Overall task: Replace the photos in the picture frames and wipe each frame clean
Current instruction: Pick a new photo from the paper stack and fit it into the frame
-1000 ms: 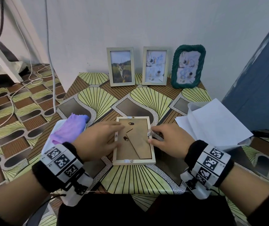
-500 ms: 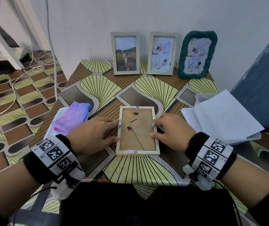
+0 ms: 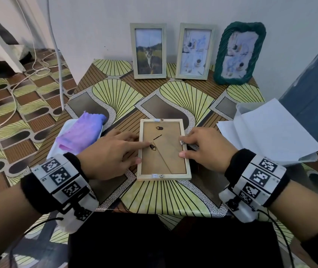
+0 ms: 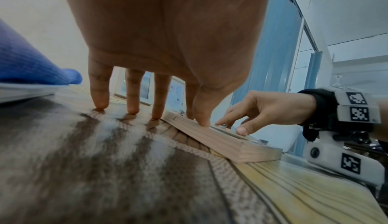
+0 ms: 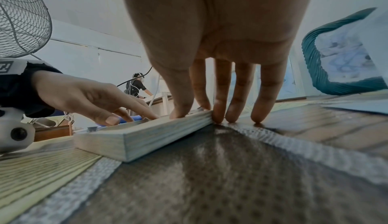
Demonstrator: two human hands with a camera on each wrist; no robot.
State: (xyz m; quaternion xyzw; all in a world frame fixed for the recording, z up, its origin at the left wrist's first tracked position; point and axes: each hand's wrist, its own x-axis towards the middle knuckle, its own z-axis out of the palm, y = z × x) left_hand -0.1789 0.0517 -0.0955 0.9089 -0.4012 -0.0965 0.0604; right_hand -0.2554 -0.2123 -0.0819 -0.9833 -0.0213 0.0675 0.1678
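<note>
A light wooden picture frame (image 3: pixel 164 151) lies face down in the middle of the table, its brown backing board and folded stand facing up. My left hand (image 3: pixel 135 149) rests at its left side, with the index fingertip on the backing beside a small dark hook and the thumb on the left rail (image 4: pixel 220 141). My right hand (image 3: pixel 191 147) is at the right side, its index fingertip on a small white tab and its thumb on the right rail (image 5: pixel 147 136). The other fingers (image 5: pixel 258 108) of that hand touch the tablecloth. Neither hand holds anything.
Three frames stand against the back wall: one with a cat photo (image 3: pixel 148 51), one with a pale picture (image 3: pixel 194 52), and a green woven one (image 3: pixel 239 53). A purple cloth (image 3: pixel 80 134) lies on a white tray at the left. White paper sheets (image 3: pixel 270 132) lie at the right.
My left index finger has slid from the left rail onto the backing board near the hook. My right hand stays at the right rail. The head view has shifted slightly.
</note>
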